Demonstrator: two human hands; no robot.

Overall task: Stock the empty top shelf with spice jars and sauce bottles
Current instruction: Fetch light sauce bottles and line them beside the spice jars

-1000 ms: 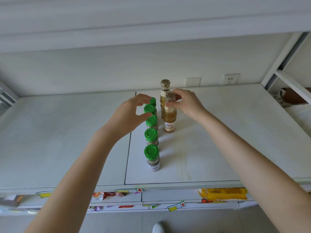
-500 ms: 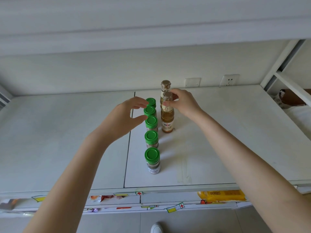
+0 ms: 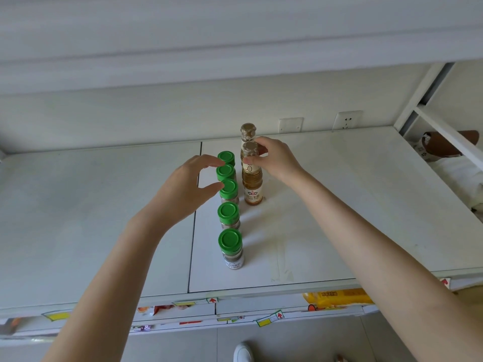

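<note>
A: Where did things stand?

B: At frame centre, the right hand [image 3: 277,159] was pinched on the neck of the nearer amber glass sauce bottle [image 3: 252,176], upright on the white top shelf [image 3: 339,205], a second bottle [image 3: 247,133] just behind. The left hand [image 3: 188,189] curved, fingers apart, at the third of five green-lidded spice jars [image 3: 229,189].

A: Advice?

B: Nudge gently, I judged; the jars stood close and could topple. Snack packets [image 3: 337,296] lay below, at lower right.
</note>
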